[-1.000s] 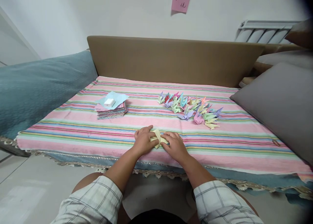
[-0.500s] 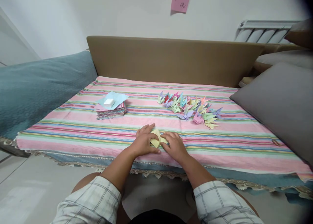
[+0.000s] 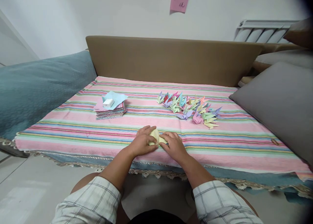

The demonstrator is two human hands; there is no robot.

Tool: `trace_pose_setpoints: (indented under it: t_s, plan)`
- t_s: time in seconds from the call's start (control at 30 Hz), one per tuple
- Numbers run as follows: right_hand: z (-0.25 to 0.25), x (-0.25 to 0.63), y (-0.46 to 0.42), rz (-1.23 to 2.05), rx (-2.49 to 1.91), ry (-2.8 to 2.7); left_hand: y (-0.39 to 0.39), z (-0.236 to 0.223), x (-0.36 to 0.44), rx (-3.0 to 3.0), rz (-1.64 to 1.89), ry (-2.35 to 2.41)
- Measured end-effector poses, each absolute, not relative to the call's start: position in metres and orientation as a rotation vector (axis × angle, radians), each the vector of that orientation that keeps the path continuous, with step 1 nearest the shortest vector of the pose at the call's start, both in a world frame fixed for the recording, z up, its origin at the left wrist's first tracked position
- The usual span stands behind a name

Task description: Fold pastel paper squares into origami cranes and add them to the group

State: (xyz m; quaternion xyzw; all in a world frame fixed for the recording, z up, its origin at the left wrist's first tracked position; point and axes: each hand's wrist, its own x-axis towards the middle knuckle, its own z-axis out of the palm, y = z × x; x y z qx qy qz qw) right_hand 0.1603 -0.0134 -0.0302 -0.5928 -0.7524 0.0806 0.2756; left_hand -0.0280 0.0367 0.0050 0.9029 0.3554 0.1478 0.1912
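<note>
A small pale yellow folded paper [image 3: 156, 135] lies on the pink striped cloth [image 3: 234, 142] near the front edge. My left hand [image 3: 142, 141] presses on its left side, thumb and fingers pinched around the paper. My right hand [image 3: 174, 145] holds its right side with curled fingers. Most of the paper is hidden under my fingers. Both forearms come up from plaid sleeves at the bottom.
A stack of coloured paper sheets [image 3: 110, 107] with a small white box [image 3: 108, 102] on top sits at the back left. Several folded paper cranes [image 3: 189, 108] lie scattered at the back right. A teal cushion [image 3: 36, 87] is left, a grey cushion [image 3: 281, 103] right.
My left hand's fingers have curled in over the yellow paper, covering more of it. Both hands shifted slightly; the paper stays in the same spot.
</note>
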Motion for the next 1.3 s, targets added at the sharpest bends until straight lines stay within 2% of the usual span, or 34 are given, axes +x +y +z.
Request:
trace_pose_setpoints:
  t_s: [0.57,1.3]
  plan:
    - [-0.023,0.158,-0.014,0.265,-1.702,-2.065,0.045,0.003,-0.028,2.504,0.352,0.998]
    - [-0.031,0.163,-0.014,0.244,-1.467,-1.94,0.044,-0.001,-0.025,2.506,0.496,0.952]
